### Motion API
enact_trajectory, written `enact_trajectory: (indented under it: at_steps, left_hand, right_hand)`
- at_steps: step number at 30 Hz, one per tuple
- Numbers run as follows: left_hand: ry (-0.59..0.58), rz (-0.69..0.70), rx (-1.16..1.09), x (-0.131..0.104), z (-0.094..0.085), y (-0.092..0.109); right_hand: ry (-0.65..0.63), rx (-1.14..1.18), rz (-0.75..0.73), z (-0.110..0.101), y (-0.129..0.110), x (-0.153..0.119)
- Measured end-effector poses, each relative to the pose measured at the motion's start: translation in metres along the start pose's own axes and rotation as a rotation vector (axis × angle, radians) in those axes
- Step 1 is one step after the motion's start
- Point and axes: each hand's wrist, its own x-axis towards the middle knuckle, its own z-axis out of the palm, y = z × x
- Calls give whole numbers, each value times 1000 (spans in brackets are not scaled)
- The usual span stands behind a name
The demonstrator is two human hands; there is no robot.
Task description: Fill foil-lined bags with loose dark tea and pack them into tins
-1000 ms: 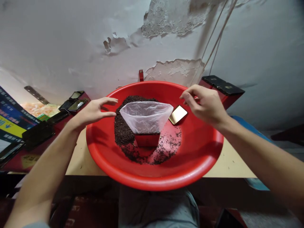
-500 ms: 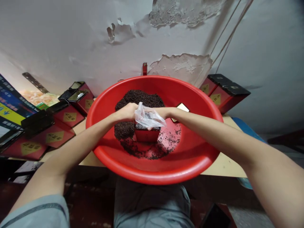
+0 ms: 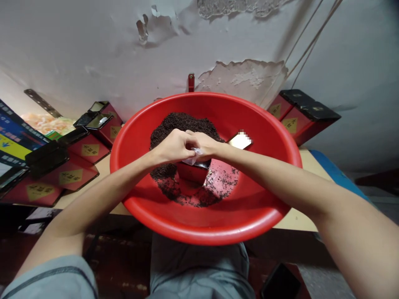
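Note:
A red tin [image 3: 192, 173] with a dark rim stands upright in a large red plastic basin [image 3: 205, 232]. Over its mouth, my left hand [image 3: 173, 146] and my right hand [image 3: 204, 145] meet, both closed on a gathered clear plastic bag [image 3: 194, 156] that comes up out of the tin. Most of the bag is hidden under my fingers. Dark loose tea leaves [image 3: 187, 122] lie heaped behind and to the left of the tin, with scattered bits on the basin floor. A shiny metal piece [image 3: 240, 141] rests in the basin to the right of my right hand.
Several red tins with yellow labels [image 3: 70, 176] stand on the wooden table [image 3: 296, 218] at the left. More tins with black lids [image 3: 307, 114] are at the right. A peeling wall [image 3: 93, 54] rises behind the basin.
My hands have drawn together over the tin, and the loose, spread bag top is now bunched small between them. The view has shifted slightly.

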Motion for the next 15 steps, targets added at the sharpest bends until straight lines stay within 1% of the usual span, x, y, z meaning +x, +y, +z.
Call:
enact_trajectory:
  at_steps: [1, 3, 6, 8, 10, 12, 14, 15]
  left_hand:
    - [8, 7, 2, -1, -1, -3]
    - [10, 14, -4, -3, -3, -10]
    - [2, -14, -36, -9, -4, -18]
    - [25, -58, -39, -12, -4, -22]
    - [91, -101, 3, -15, -2, -27]
    - [200, -159, 70, -16, 1, -36]
    - [279, -269, 115, -16, 7, -48]
    - [273, -339, 116, -17, 12, -56]
  right_hand:
    - [5, -112, -12, -1, -2, 1]
    - [0, -230, -8, -3, -7, 2]
    - [-38, -312, 63, -5, -16, 2]
    - [-65, -358, 131, -6, -21, 3]
    - [-70, -388, 213, -7, -24, 5]
    - [-57, -403, 289, -7, -26, 8]
    - [-35, -425, 345, -8, -25, 10]
    - [-25, -438, 371, -8, -25, 11]
